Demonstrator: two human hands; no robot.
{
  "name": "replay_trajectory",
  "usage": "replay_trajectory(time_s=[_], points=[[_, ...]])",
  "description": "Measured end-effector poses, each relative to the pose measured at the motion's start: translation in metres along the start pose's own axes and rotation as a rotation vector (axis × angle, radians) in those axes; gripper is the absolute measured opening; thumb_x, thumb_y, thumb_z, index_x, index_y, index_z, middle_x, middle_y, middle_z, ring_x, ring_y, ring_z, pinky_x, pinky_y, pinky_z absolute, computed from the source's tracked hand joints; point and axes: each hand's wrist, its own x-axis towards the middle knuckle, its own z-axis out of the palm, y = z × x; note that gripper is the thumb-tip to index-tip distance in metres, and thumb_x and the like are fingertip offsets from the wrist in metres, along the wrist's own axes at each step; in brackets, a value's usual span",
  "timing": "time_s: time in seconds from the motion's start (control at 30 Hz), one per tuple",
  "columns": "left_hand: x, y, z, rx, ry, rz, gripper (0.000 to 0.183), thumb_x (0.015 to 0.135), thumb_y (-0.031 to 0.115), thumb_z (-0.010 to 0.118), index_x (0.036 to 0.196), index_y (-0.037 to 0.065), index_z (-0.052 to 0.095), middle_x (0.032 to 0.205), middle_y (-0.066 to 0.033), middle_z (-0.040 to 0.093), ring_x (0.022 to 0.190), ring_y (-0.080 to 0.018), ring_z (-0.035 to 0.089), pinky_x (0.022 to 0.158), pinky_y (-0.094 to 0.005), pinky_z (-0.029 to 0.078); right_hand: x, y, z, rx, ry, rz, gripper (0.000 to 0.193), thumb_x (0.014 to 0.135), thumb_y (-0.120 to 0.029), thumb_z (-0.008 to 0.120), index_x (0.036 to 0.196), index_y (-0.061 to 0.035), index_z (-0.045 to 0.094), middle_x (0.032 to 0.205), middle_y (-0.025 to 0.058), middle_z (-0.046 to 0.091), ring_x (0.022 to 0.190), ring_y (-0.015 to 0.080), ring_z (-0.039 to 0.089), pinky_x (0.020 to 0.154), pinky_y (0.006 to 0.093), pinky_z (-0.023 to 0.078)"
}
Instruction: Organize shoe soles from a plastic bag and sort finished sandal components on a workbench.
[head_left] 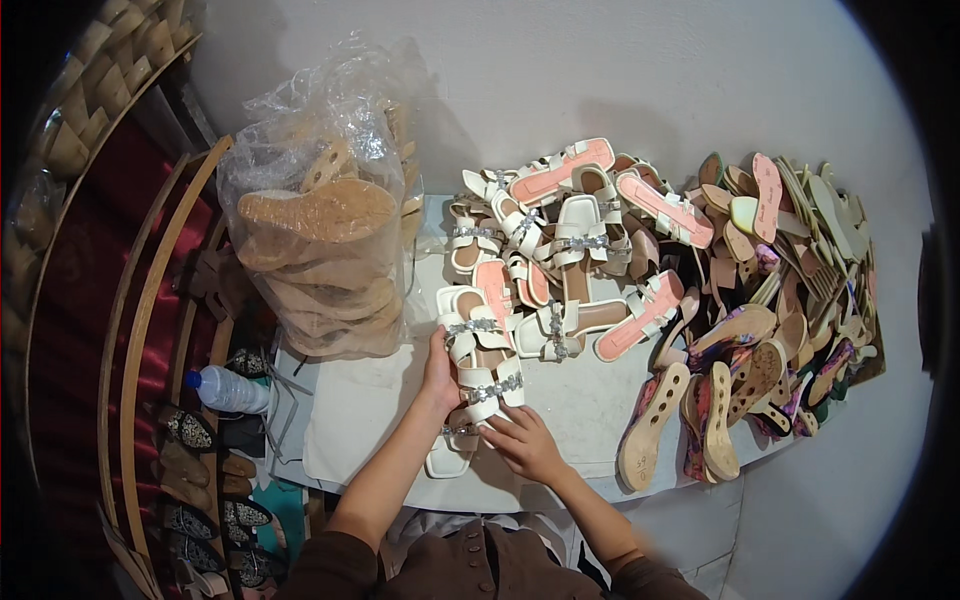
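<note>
My left hand [440, 375] is closed round the side of a white sandal [488, 358] with silvery jewelled straps, held above the front of the table. Whether a second sandal is held against it, I cannot tell. My right hand [528, 447] is at the sandal's lower end, fingers stretched out and fingertips close to or touching it. Partly under both hands, another white sandal [449, 460] lies at the table's front edge. Just beyond is a heap of similar sandals [578, 215], some with brown insoles and some with pink ones.
A clear plastic bag [320, 230] of tan wedge soles stands at the back left. Loose soles and wedge heels [790, 290] pile up on the right of the white table [370, 420]. To the left are a water bottle [232, 390] and a wooden rack [135, 370] with shoes nearby.
</note>
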Motion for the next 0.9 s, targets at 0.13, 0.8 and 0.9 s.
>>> replay_trajectory(time_s=[0.13, 0.8, 0.9], points=[[0.004, 0.007, 0.004, 0.082, -0.078, 0.001, 0.053, 0.089, 0.049, 0.032, 0.112, 0.006, 0.050, 0.106, -0.0122, 0.058, 0.098, -0.0256, 0.056, 0.086, -0.0401, 0.046, -0.016, 0.013, 0.001, 0.606, 0.275, 0.328, 0.050, 0.070, -0.021, 0.069, 0.114, -0.0064, 0.052, 0.108, 0.0139, 0.053, 0.104, 0.0278, 0.049, 0.087, 0.0352, 0.039], [-0.021, 0.002, -0.101, 1.494, 0.312, 0.622, 0.044, 0.085, 0.021, 0.050, 0.122, -0.001, 0.042, 0.114, -0.0143, 0.050, 0.099, -0.0221, 0.052, 0.084, -0.0305, 0.042, -0.009, 0.041, 0.023, 1.677, 0.248, 1.254, 0.044, 0.079, -0.009, 0.061, 0.118, -0.0023, 0.040, 0.101, 0.0104, 0.056, 0.085, 0.0171, 0.059, 0.072, 0.0310, 0.051], [-0.031, -0.003, -0.112, 1.223, 0.293, 0.261, 0.049, 0.074, 0.016, 0.058, 0.117, -0.005, 0.044, 0.112, -0.0213, 0.052, 0.099, -0.0266, 0.053, 0.078, -0.0333, 0.045, -0.026, 0.029, 0.036, 1.771, 0.301, 1.297, 0.041, 0.081, -0.009, 0.058, 0.117, -0.0044, 0.040, 0.101, 0.0096, 0.055, 0.087, 0.0184, 0.058, 0.075, 0.0323, 0.050]])
